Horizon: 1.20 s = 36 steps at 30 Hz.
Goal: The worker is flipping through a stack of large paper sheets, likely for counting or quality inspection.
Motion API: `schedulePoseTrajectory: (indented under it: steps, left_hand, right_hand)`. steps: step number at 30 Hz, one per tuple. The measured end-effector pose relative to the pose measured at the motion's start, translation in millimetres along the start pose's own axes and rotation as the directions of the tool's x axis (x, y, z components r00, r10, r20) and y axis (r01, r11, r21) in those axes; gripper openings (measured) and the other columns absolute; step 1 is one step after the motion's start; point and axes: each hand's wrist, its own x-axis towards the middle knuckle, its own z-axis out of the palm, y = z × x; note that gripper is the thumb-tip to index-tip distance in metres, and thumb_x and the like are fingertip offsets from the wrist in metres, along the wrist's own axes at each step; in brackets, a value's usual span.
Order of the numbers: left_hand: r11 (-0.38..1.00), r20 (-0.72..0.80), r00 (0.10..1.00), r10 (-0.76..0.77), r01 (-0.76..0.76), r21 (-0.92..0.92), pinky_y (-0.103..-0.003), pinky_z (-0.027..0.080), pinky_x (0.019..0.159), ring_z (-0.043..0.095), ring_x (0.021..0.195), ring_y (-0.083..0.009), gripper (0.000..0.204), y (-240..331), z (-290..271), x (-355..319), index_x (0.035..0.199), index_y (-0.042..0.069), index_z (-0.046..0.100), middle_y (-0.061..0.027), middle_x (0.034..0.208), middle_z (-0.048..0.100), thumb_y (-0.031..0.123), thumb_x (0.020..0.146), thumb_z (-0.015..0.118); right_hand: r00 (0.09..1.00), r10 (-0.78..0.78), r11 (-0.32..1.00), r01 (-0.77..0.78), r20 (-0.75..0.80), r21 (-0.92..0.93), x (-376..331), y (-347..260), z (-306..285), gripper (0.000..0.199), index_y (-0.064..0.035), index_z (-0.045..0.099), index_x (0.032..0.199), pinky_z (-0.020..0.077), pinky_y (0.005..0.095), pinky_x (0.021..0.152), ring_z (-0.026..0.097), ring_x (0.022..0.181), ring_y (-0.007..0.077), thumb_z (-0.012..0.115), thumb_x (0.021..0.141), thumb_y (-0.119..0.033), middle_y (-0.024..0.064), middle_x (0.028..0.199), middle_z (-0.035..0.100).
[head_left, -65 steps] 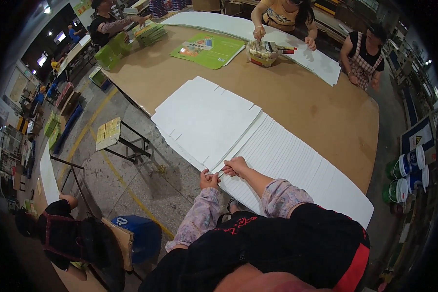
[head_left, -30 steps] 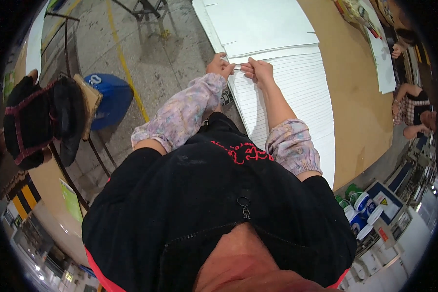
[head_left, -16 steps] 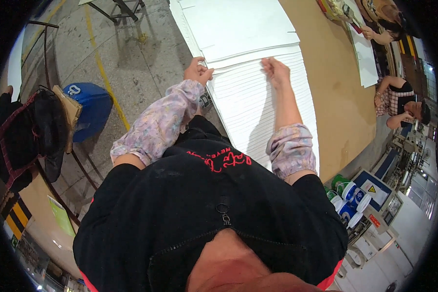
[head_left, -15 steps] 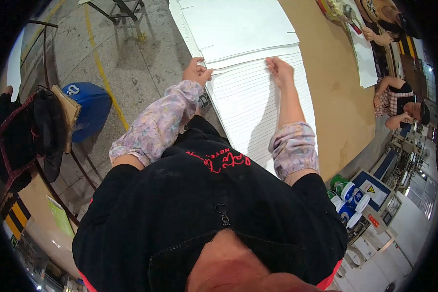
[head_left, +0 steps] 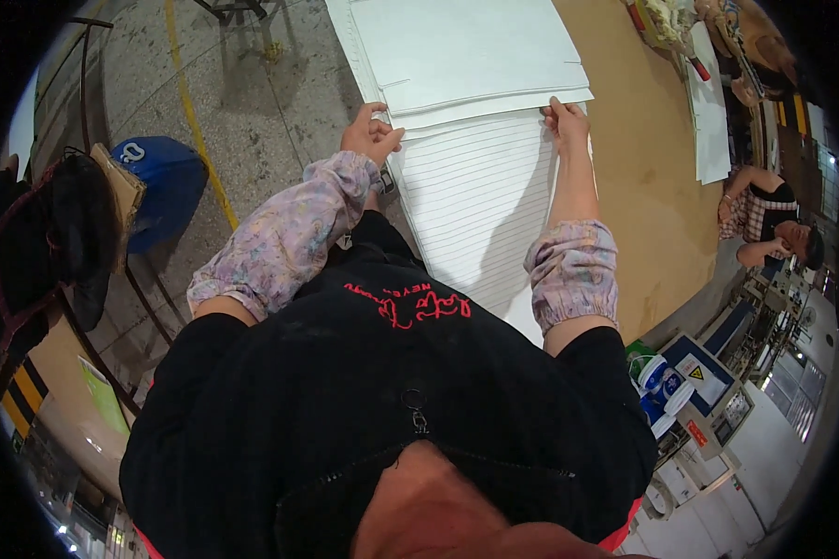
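Observation:
A fanned stack of large white sheets (head_left: 480, 177), paper or thin card, lies in front of me, its staggered edges showing as close parallel lines. Beyond the fanned part, a white sheet (head_left: 475, 61) with small slits at its sides lies on top. My right hand (head_left: 566, 123) pinches the near right corner of that upper sheet between thumb and fingers. At the stack's left edge is my left hand (head_left: 371, 135), its thumb and fingers apart, the thumb by the sheet's near left corner. Patterned sleeve covers are on both forearms.
A tan board surface (head_left: 643, 186) extends right of the stack. Left on the floor stands a blue plastic container (head_left: 163, 191) beside a chair with dark clothing (head_left: 61, 233). Another person (head_left: 764, 214) is at the far right, near buckets (head_left: 667, 387) and machinery.
My right hand has moved right and slightly away from me to the upper sheet's corner, closing on it. That sheet's near edge has shifted right. My left hand stays at the left edge.

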Motion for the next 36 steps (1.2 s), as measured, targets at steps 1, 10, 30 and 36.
schedulePoseTrajectory:
  steps: [1,10,30,36]
  left_hand:
    - [1.000,-0.005,1.000,-0.005,0.005,0.002,-0.024,0.046,0.056,0.061,0.062,-0.0126,0.044,1,0,-1,0.111,0.001,0.040,-0.0055,0.068,0.059,0.014,0.074,0.062]
    - [0.995,-0.022,0.999,-0.028,0.030,0.091,-0.023,0.047,0.057,0.058,0.060,-0.0114,0.042,16,0,-6,0.110,-0.001,0.038,-0.0055,0.067,0.057,0.006,0.075,0.060]
    - [0.980,-0.024,0.999,0.042,-0.037,0.194,-0.024,0.046,0.058,0.059,0.064,-0.0127,0.044,13,0,-7,0.110,-0.004,0.039,-0.0084,0.072,0.059,0.011,0.075,0.061]
    - [0.977,-0.086,0.995,0.045,-0.026,0.211,-0.024,0.047,0.059,0.059,0.062,-0.0129,0.043,9,4,-7,0.111,-0.003,0.041,-0.0089,0.073,0.059,0.010,0.075,0.060]
  right_hand:
    - [1.000,0.012,0.995,-0.011,0.007,-0.095,0,0,2,0.015,-0.0017,0.053,0.077,0.0407,0.0158,0.042,0.051,0.051,0.0067,0.064,0.076,-0.011,0.0056,0.067,0.059]
    - [1.000,0.008,0.953,-0.008,-0.003,-0.303,2,-9,12,0.014,0.0000,0.053,0.071,0.0401,0.0173,0.042,0.052,0.048,0.0079,0.065,0.073,-0.008,0.0088,0.063,0.061]
    - [1.000,-0.009,0.996,0.010,0.019,-0.086,2,3,7,0.011,0.0037,0.051,0.076,0.0525,0.0239,0.054,0.059,0.056,0.0166,0.061,0.074,-0.001,0.0143,0.070,0.059]
    - [1.000,-0.015,0.998,0.017,0.027,-0.055,-1,3,7,0.011,0.0040,0.051,0.075,0.0530,0.0241,0.054,0.059,0.057,0.0172,0.061,0.073,0.000,0.0140,0.070,0.059]
